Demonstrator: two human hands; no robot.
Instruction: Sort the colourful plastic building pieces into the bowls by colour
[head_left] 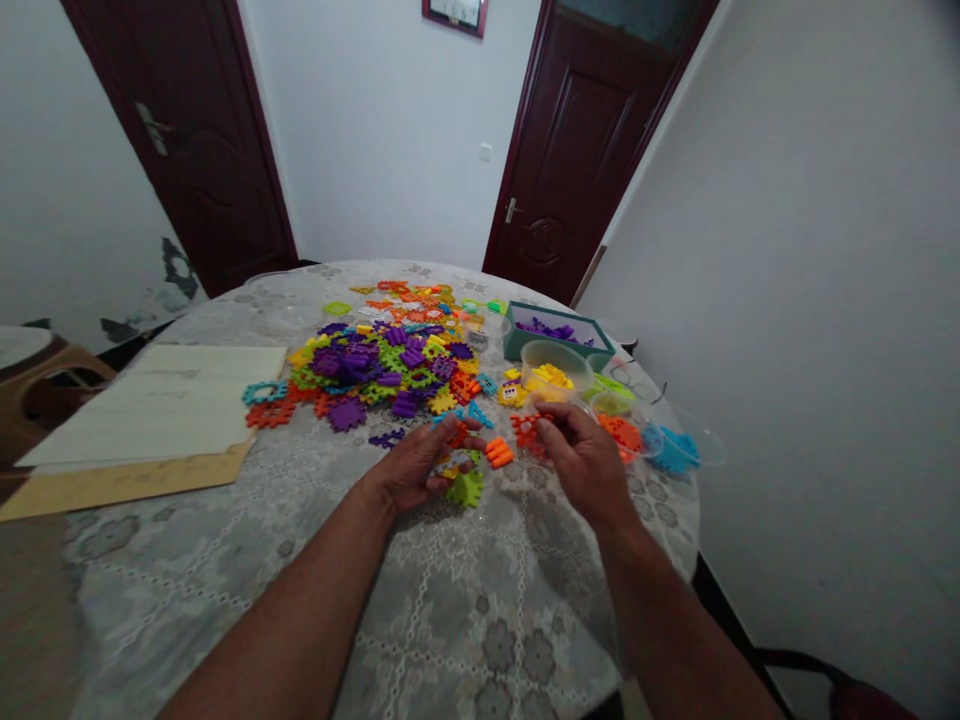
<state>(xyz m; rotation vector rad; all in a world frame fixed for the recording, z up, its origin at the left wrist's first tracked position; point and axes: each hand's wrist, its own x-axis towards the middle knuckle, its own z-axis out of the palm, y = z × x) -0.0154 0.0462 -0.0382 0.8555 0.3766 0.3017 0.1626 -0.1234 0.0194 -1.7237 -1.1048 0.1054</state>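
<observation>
In the head view, the right grip [589, 458] is closed in a pinch, thumb against fingers, on the left part of the person's reach toward the table's right edge; it has hold of a red piece [523, 431], raised over the table [420, 610] or just touching it, which I cannot tell. The piece looks like thin moulded plastic, so it should be light, stiff and a little slick; its flat middle, between the toothed edges, seems the best place to take hold. The left grip [418, 468] is half open with fingers spread, by an orange bit [460, 433]; whether it holds that cannot be told. A green gear [468, 488] lies under its fingertips, and an orange block [499, 453] between the hands. Beyond the left grip a mixed pile [390, 362] spreads toward the far edge. Yellow pieces [550, 378] in a clear bowl and a green box [513, 345] stand beyond the right grip; orange pieces [619, 434] and blue pieces [675, 450] crowd its outer side near the right edge. Paper [172, 400] covers the left edge.
</observation>
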